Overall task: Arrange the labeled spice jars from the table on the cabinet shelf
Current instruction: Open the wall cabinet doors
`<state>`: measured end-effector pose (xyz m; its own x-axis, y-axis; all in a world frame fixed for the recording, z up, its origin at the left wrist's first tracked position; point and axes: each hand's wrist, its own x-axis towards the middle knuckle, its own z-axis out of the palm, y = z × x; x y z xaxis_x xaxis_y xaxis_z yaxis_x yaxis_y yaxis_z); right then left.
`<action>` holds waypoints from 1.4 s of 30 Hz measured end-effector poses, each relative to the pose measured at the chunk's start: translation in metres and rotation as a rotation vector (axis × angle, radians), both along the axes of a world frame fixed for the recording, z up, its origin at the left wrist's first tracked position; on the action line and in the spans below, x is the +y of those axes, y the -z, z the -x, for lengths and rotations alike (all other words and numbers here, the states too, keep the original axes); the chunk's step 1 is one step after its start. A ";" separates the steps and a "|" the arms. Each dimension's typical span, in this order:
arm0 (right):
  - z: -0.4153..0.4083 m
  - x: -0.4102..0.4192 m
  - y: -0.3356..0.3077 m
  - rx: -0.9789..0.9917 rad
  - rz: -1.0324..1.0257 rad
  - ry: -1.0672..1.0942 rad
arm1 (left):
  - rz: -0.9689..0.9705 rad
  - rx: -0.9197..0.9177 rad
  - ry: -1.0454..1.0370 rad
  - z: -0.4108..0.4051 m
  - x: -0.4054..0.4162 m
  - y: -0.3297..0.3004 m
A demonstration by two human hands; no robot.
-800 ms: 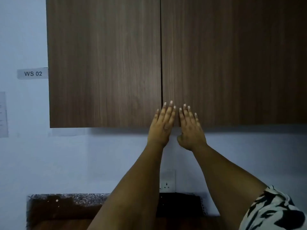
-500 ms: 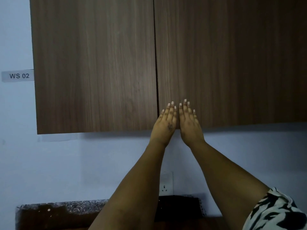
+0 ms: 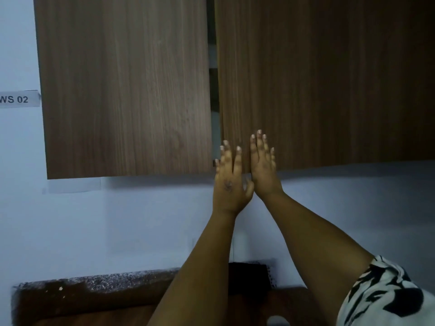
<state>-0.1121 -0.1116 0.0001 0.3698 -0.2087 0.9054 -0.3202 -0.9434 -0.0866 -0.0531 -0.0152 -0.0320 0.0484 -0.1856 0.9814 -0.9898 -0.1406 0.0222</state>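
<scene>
Both arms reach up to a wall cabinet with two wood-grain doors. The left door [image 3: 124,85] and the right door [image 3: 317,78] stand slightly apart, with a narrow vertical gap [image 3: 213,90] between their meeting edges; dim interior and what looks like a shelf edge show through it, but the contents cannot be made out.

The left hand [image 3: 229,175] is raised at the bottom of that gap, fingers extended and slightly spread, tips overlapping the lower inner corner of the right door. It holds nothing. Whether any finger hooks behind a door edge cannot be told.

The right hand [image 3: 263,165] lies flat against the lower inner part of the right door, fingers straight and close together, pointing upward. It holds nothing. The two hands sit just beside each other, touching near the thumbs.

No spice jars appear in this view; their position cannot be told.

A wall label [image 3: 16,99] reading "WS 02" is fixed to the pale wall left of the cabinet. Below, a speckled stone backsplash edge [image 3: 98,280] and a brown bench [image 3: 94,311] are partly visible. A black-and-white patterned sleeve [image 3: 386,295] covers the right upper arm.
</scene>
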 end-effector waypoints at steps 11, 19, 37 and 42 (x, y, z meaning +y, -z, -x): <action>0.130 0.027 0.002 -0.186 -0.084 -0.132 | 0.267 0.774 0.685 0.166 0.040 -0.030; 0.242 0.036 0.014 -0.322 -0.100 -0.355 | 0.165 0.605 0.671 0.264 0.027 -0.025; 0.448 -0.030 0.006 -0.478 -0.160 0.097 | -0.305 0.484 0.952 0.409 -0.082 -0.014; 0.472 -0.054 0.003 -0.418 -0.303 0.173 | -0.518 0.364 0.935 0.421 -0.108 -0.019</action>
<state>-0.5840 -0.1659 -0.0030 -0.0715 -0.5091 0.8577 -0.3485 -0.7930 -0.4997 -0.4738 -0.1233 -0.0133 -0.0559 -0.6796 0.7315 -0.6579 0.5761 0.4850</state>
